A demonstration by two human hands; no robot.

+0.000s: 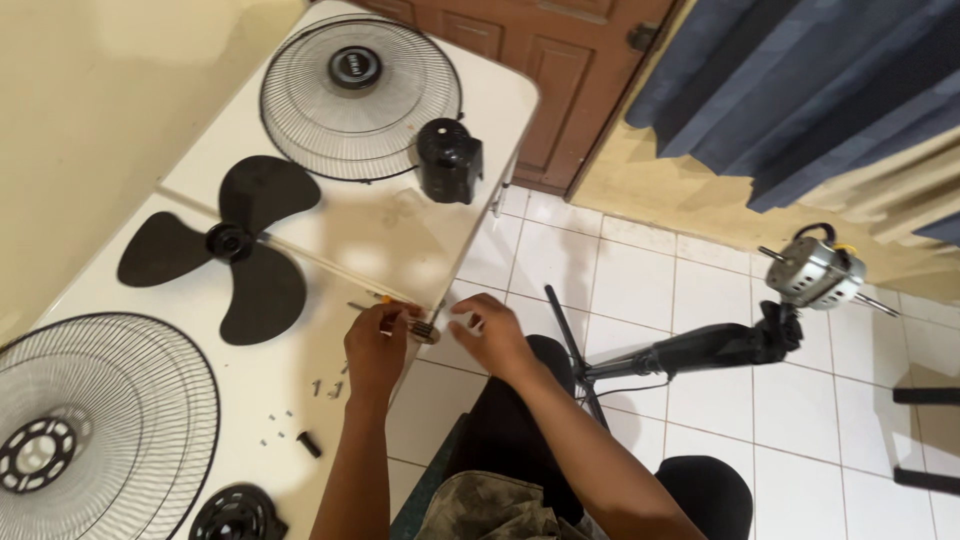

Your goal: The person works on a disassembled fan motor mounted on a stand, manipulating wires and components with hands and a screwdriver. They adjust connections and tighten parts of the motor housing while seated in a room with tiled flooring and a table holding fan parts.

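Near left, rear fan guard [105, 425] lies flat on white table [470, 100]; a small black hub cap [237, 515] just right of it. Black three-blade fan propeller [235, 245] beyond. Loose screws [325, 388] and a short black piece [309, 444] near the table edge. Far end: front grille [358, 98], black motor cover [449, 160] beside it. Left hand [377, 350] curled, pinching a small metal part [424, 329] at the table edge, screwdriver [385, 299] just past it. Right hand [492, 335] fingers bent, touching the same part. Right, on the tiled floor: fan stand [690, 350] lying down, bare motor [815, 272] at its far end.
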